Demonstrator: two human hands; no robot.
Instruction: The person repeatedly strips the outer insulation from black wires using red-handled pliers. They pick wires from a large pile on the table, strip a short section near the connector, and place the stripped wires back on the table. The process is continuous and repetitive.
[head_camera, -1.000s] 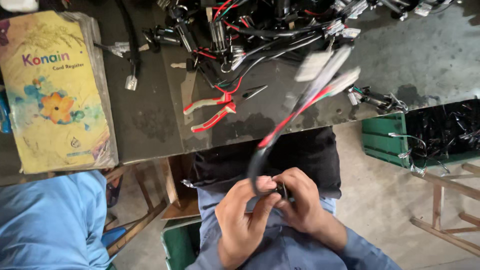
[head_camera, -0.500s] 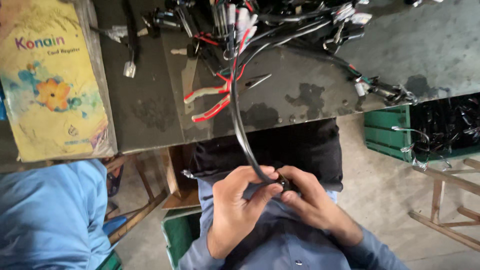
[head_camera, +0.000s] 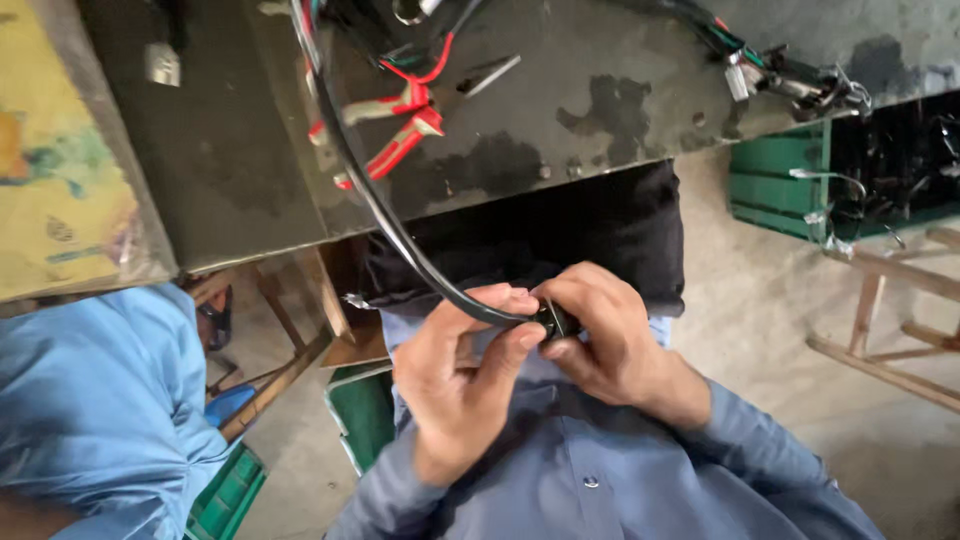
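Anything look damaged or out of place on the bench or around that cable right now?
Nothing damaged that shows. The black cable runs off the worn, stained bench down to both hands, left hand and right hand, pinching its end. The red-handled pliers lie beside the cable near the bench's edge, not overhanging.

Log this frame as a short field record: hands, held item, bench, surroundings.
left hand: grips black cable near its lower end
right hand: pinches small black connector at the cable end
cable path: runs up from the hands onto the workbench
on bench: red-handled pliers, tangled wire harnesses, yellow printed booklet at left
beside bench: green crate holding wires, at right
nearby: another person's blue sleeve, lower left
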